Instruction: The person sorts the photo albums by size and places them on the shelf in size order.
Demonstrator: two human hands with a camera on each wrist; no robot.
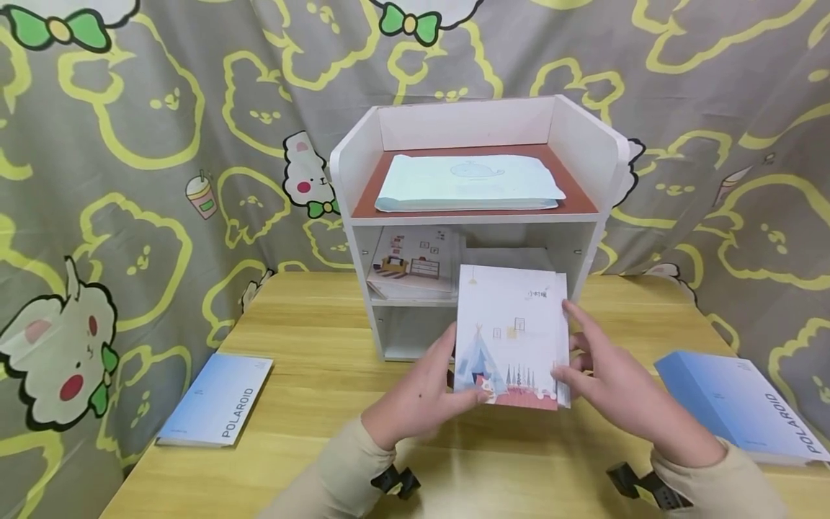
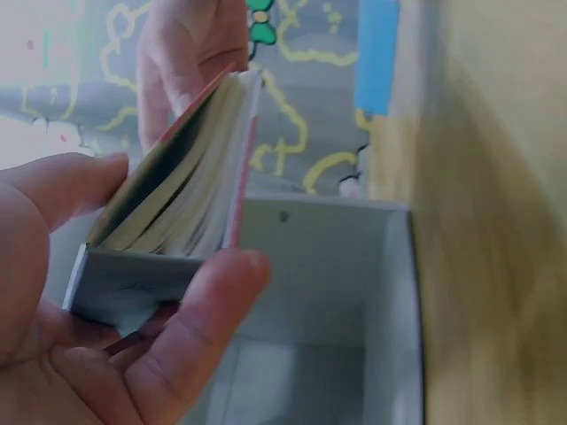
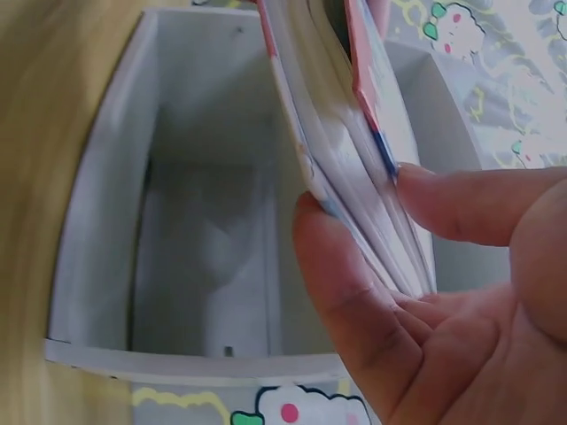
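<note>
In front of the small white shelf, both hands hold a thick book [image 1: 512,331] with a pale cover showing a blue tent and a pink floor. My left hand [image 1: 428,393] grips its lower left side, thumb on the front cover. The right hand [image 1: 609,378] pinches the opposite side between thumb and fingers. Page edges of the book [image 2: 182,199] show in the left wrist view, between the left thumb and fingers. The right wrist view also has the book [image 3: 332,133] tilted in the right hand's grip. Part of each hand's fingers is hidden behind the book.
On the white shelf [image 1: 614,169], a whale-print packet [image 1: 467,184] lies on top. Books with a room drawing [image 1: 415,267] lie left on the middle level. Blue-white POLAROID boxes lie on the wooden table [image 1: 311,324]: a flat one [image 1: 217,400] left, a thicker one [image 1: 739,404] right.
</note>
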